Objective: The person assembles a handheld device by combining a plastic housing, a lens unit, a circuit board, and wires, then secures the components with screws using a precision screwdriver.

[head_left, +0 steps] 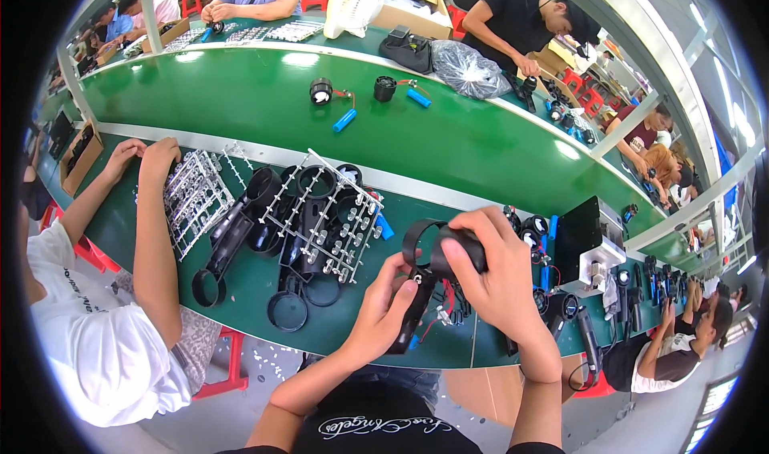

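Note:
My left hand (383,303) is closed around the handle of a black plastic housing (409,322), which has an open ring at its upper end. My right hand (498,271) grips a black round cap-like part (458,251) at that ring, its thumb pressed on the side. Whether the two pieces are joined, I cannot tell. Red wires (448,295) show between my hands, below the round part. To the left of my hands lie clear plastic sprues (340,234) with small parts, on top of several black ringed housings (288,306).
A green conveyor belt (264,94) runs beyond the table, carrying two black motor units (321,91) wired to blue cylindrical batteries (345,121). To the right stands a black and silver box (591,242). A co-worker's arms (156,214) reach over the table at left.

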Motion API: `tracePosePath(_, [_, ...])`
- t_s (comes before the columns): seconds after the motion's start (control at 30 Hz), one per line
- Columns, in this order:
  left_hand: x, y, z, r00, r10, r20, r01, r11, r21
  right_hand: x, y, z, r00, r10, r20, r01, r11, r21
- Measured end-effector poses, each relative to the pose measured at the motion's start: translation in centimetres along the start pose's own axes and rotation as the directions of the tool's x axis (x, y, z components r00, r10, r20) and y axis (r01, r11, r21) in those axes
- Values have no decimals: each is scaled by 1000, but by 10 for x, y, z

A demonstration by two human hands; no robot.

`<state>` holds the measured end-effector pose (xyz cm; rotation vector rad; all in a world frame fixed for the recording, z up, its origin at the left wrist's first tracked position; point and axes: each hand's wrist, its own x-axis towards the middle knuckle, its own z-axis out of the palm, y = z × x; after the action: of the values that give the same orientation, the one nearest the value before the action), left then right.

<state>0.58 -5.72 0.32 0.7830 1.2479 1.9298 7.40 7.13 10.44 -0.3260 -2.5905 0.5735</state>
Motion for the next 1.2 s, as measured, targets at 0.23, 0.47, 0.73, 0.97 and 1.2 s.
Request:
tracePosePath(0.23, [5,-14,4,996,39,-80,-39,999,3,10,0,11,1000,23,-18,-25,993,-119])
tracePosePath(0.47, [5,-3,5,994,-82,-68,72,987,-141,14,-3,-2,990,65,122,-85,983,165])
tracePosePath(0.73, [4,0,8,985,-161,-66,144,966,-216,20,-2,3,991,-73,115,90,985,-146])
tracePosePath(0.97, [5,6,6,972,-233,10,229,943,-243,17,5,-3,978,-114,174,138,982,-132])
tracePosePath(1.2, [4,5,6,972,-226,56,233,940,-248,9,5,8,995,-98,22,100,978,-182])
